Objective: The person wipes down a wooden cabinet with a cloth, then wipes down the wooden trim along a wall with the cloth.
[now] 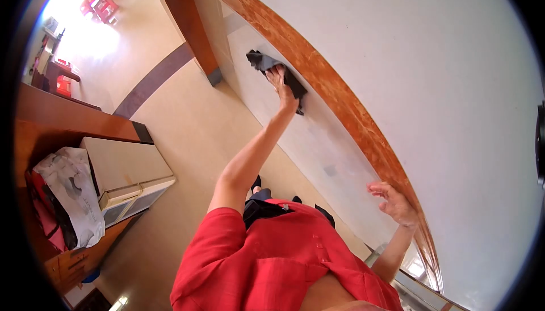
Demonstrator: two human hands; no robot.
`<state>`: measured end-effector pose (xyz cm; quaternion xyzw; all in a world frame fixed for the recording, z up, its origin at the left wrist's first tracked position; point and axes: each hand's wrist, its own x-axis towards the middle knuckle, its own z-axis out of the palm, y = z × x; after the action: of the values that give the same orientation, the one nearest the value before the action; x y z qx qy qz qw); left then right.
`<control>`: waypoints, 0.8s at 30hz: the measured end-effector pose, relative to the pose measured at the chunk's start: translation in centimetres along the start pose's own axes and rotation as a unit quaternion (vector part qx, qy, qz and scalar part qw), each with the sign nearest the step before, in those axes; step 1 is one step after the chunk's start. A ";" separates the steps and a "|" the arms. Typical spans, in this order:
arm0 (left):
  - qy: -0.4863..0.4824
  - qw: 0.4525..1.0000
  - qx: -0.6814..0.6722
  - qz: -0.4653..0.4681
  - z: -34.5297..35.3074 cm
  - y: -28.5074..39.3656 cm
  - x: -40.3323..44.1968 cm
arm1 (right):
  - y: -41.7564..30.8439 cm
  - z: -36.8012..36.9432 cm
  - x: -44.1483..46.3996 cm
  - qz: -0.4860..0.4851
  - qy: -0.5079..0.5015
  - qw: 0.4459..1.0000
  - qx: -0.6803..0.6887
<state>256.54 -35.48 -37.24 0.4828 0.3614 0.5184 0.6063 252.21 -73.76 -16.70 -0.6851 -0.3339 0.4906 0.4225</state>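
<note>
A dark grey and black cloth lies against the pale tiled wall under the brown marble-patterned trim. My left hand is on this cloth, its fingers stretched over the material and pressing it to the wall. Lower right, my right hand is beside the trim with its fingers apart and slightly bent, holding nothing. Whether its wrist touches the trim I cannot tell.
A wooden post stands at the wall's far end. On the left, a pale cabinet and a white bag rest on a wooden unit. Red stools are far off. A broad white surface fills the right.
</note>
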 end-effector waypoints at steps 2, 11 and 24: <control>0.024 0.999 -0.002 -0.036 0.2 2.1 -0.9 | 0.0 -0.1 0.1 -0.004 -0.001 1.000 0.000; 0.011 0.934 0.200 0.296 0.9 8.3 6.9 | -0.2 -0.2 0.2 -0.005 -0.003 1.000 0.005; -0.026 0.942 -0.210 -0.262 -0.8 -3.9 1.9 | 0.4 -0.1 -0.1 -0.011 0.012 1.000 -0.014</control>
<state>257.30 -33.45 -41.05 0.2467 0.3421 0.3923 0.8174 252.30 -74.10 -17.02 -0.6930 -0.3434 0.4730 0.4220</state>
